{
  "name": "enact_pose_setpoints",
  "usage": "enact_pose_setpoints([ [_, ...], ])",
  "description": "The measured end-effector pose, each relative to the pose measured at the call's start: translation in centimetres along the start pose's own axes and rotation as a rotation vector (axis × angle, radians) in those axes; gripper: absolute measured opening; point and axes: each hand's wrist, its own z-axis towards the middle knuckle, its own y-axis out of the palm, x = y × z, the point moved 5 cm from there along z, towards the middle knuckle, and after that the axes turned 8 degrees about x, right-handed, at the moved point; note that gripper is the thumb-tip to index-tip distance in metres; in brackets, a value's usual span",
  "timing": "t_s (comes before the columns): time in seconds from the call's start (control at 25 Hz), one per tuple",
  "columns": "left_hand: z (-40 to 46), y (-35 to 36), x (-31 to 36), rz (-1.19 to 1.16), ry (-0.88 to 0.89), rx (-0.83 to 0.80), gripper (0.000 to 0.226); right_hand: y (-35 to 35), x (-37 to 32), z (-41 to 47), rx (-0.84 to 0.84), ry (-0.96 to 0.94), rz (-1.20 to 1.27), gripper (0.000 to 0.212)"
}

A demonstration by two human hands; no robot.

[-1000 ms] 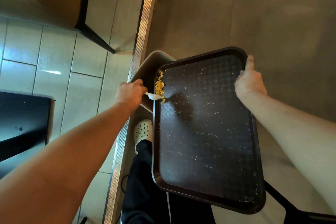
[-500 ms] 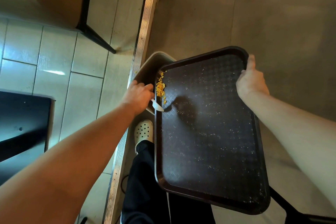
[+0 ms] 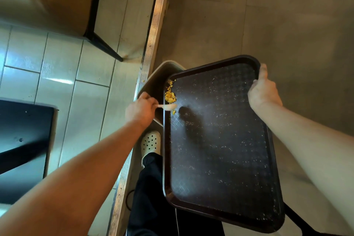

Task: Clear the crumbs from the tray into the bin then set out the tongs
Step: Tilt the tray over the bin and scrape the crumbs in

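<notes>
Mostly hidden: bin (image 3: pixel 156 84) under tray (image 3: pixel 220 159); tray's long axis runs near-to-far, far-left corner over bin; crumbs (image 3: pixel 170 96) there; left hand (image 3: pixel 140 110) pinches spoon (image 3: pixel 168 106); right hand (image 3: pixel 263 92) grips far-right rim.

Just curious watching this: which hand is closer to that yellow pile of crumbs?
The left. The left hand holds a white spoon just below the crumbs; the right hand grips the tray's opposite edge.
</notes>
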Motion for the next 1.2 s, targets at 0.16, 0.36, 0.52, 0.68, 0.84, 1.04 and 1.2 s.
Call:
enact_pose_setpoints([
  [0.16, -3.4, 4.7, -1.4, -0.246, -0.158, -0.120, 0.021, -0.1, -0.2, 0.0, -0.006, -0.001, -0.001, 0.056],
  [0.36, -5.9, 6.7, -1.3, -0.312, -0.324, -0.132, 0.034, -0.3, -0.3, 0.0, -0.007, 0.001, 0.004, 0.058],
  [0.52, -5.2, 6.0, -0.3, -0.421, -0.347, -0.085, 0.036, -0.3, -0.3, -0.1, -0.010, 0.015, 0.010, 0.058],
  [0.68, -4.8, 6.1, 1.0, -0.428, -0.300, -0.169, 0.040, -0.2, -0.1, -0.1, -0.007, 0.021, 0.012, 0.057],
  [0.84, -4.3, 5.6, 0.6, -0.470, -0.383, -0.119, 0.044, -0.1, 0.0, -0.1, -0.010, 0.016, 0.004, 0.057],
  [1.04, -2.8, 5.0, 2.4, -0.460, -0.271, -0.144, 0.060, 0.2, 0.1, 0.0, -0.008, 0.022, 0.008, 0.056],
  [1.2, -1.9, 5.0, 1.3, -0.378, -0.365, -0.111, 0.060, 0.4, 0.3, -0.1, -0.016, 0.026, 0.015, 0.055],
])
